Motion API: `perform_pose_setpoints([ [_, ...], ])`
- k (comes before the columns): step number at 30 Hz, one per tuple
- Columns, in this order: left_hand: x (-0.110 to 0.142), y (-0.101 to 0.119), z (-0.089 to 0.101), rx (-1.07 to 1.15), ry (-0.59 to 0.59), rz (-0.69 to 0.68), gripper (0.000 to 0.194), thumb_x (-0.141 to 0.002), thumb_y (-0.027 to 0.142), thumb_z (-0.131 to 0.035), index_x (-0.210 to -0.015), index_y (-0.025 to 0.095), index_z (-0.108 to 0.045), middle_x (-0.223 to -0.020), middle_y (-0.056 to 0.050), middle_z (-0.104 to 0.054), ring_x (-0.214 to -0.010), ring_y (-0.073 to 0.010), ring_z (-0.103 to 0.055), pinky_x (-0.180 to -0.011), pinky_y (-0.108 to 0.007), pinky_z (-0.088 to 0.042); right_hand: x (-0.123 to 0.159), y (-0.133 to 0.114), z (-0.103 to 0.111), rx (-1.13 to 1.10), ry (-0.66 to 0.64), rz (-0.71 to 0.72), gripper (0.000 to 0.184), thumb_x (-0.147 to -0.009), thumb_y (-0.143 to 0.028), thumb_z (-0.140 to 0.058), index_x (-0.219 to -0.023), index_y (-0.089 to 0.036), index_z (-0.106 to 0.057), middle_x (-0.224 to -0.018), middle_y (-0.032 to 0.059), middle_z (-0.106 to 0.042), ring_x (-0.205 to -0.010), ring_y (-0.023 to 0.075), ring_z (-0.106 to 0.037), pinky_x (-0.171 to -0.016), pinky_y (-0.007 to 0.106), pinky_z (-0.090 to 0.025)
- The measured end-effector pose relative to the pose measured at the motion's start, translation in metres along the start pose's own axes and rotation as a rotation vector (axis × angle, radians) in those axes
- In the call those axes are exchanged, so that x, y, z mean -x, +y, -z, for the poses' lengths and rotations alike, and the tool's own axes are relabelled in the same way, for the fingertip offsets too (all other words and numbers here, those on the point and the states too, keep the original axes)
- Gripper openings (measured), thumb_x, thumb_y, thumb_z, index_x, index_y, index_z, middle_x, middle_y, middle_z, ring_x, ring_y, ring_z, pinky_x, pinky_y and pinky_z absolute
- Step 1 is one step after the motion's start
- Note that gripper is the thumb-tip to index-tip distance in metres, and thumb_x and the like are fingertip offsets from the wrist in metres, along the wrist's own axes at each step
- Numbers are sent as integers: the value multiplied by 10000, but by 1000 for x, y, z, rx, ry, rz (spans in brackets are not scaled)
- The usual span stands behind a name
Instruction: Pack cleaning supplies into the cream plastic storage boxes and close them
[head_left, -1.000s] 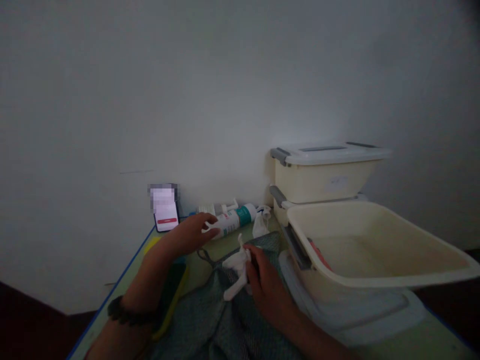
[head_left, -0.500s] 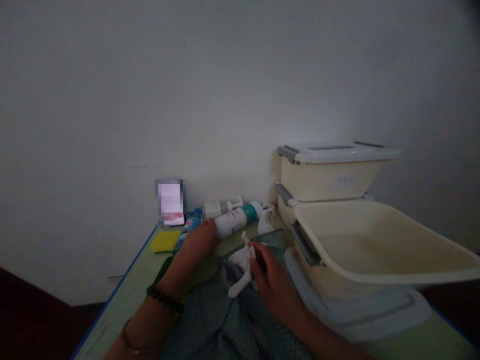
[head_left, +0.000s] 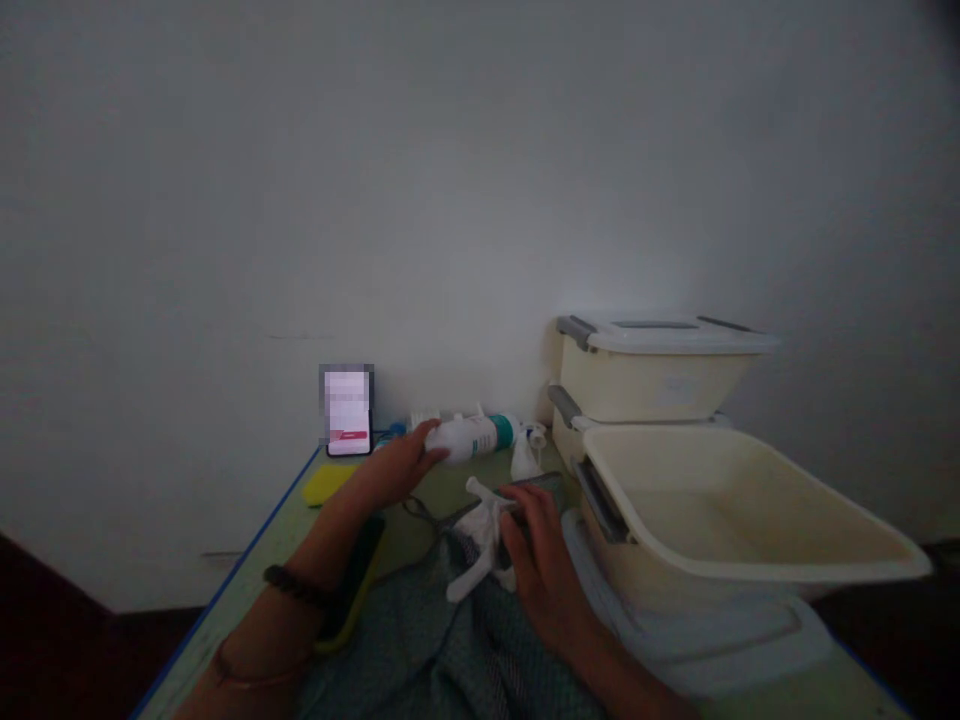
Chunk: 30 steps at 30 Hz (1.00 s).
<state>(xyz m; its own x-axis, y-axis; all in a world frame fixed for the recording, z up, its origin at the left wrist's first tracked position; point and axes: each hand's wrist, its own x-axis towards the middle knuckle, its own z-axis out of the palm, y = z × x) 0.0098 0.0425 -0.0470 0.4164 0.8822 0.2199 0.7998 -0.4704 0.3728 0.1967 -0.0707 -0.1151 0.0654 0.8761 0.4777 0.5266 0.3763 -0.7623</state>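
Note:
My left hand [head_left: 405, 466] reaches to the back of the table and is closed around the left end of a white bottle with a teal band [head_left: 469, 438], which lies on its side. My right hand [head_left: 538, 545] rests with bent fingers on a crumpled white glove-like thing [head_left: 480, 535] with finger-like ends. Beneath it spreads a grey-green cloth [head_left: 435, 640]. Right of the bottle is a small white spray bottle [head_left: 526, 455]. A blue-capped bottle [head_left: 396, 430] and a clear pump bottle [head_left: 424, 418] are partly hidden behind my left hand.
A yellow sponge [head_left: 328, 484] lies left, below a propped phone [head_left: 349, 415]. A dark green pad with a yellow edge [head_left: 356, 590] sits beside my left forearm. At right stand an open cream bin [head_left: 720, 565], a lidded bin [head_left: 652, 385] and a loose lid [head_left: 720, 640].
My left hand has shifted slightly, with its fingers now over the white bottle's end. The dark green pad has come into fuller view. My right hand stays at the white glove-like thing.

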Motion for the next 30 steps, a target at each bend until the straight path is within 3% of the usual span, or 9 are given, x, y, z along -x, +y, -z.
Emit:
perform_pose_setpoints([
  [4,0,6,15,65,208,0,448,-903,461,-308,-1168,163,-513,-873,-98,-673,-778,-251,-647,-699,-332,-456,-11,-9,-5,74,-9,51,425,-896,-309,-414,-1287,-150,-367,-1313,166,-390,-1256,246,-363,-1050,480,-315],
  [7,0,10,23,131,376,14,409,-898,457,-328,-1086,154,-529,-931,-96,-640,-786,-223,-612,-706,-314,-446,-38,-16,-14,67,-59,34,550,-857,-379,-473,-1318,-101,-358,-1352,216,-358,-1300,288,-321,-1059,504,-286],
  [10,2,11,31,198,483,15,357,-889,422,-368,-1034,152,-551,-937,-81,-615,-773,-197,-579,-723,-305,-437,-72,-16,-28,14,-105,2,763,-645,-424,-710,-1274,-101,-425,-1360,228,-380,-1320,355,-279,-1062,542,-236],
  [12,3,12,35,251,506,7,336,-877,408,-401,-1030,154,-559,-871,-56,-603,-711,-178,-557,-695,-298,-439,-85,-12,-40,-25,-144,11,815,-511,-389,-798,-1217,-141,-474,-1275,184,-497,-1220,331,-436,-1001,496,-352],
  [15,4,18,35,342,529,-8,322,-843,392,-464,-1037,154,-562,-842,-44,-579,-696,-170,-538,-688,-302,-448,-83,-1,-58,-88,-173,-7,703,-557,-376,-769,-1167,-181,-480,-1080,100,-637,-979,245,-616,-825,395,-493],
  [20,-4,33,17,565,653,49,287,-759,339,-574,-990,168,-557,-995,-70,-556,-941,-202,-525,-868,-350,-412,-63,13,-73,-88,-126,-64,727,-576,-385,-758,-1192,-180,-433,-1114,117,-617,-1027,259,-595,-850,397,-471],
  [25,-11,20,1,895,717,249,407,-757,493,-550,-943,130,-565,-813,-48,-594,-721,-175,-568,-655,-302,-472,-63,13,-73,-55,-49,-73,745,-589,-417,-740,-1205,-123,-443,-1155,180,-548,-1109,319,-502,-926,480,-393],
  [30,-8,4,6,1079,810,343,476,-713,561,-558,-818,102,-627,-643,-19,-585,-543,-132,-534,-510,-239,-435,-65,13,-71,-152,-55,-23,703,-557,-466,-757,-1137,-151,-515,-1086,122,-569,-1014,271,-535,-908,443,-418],
])
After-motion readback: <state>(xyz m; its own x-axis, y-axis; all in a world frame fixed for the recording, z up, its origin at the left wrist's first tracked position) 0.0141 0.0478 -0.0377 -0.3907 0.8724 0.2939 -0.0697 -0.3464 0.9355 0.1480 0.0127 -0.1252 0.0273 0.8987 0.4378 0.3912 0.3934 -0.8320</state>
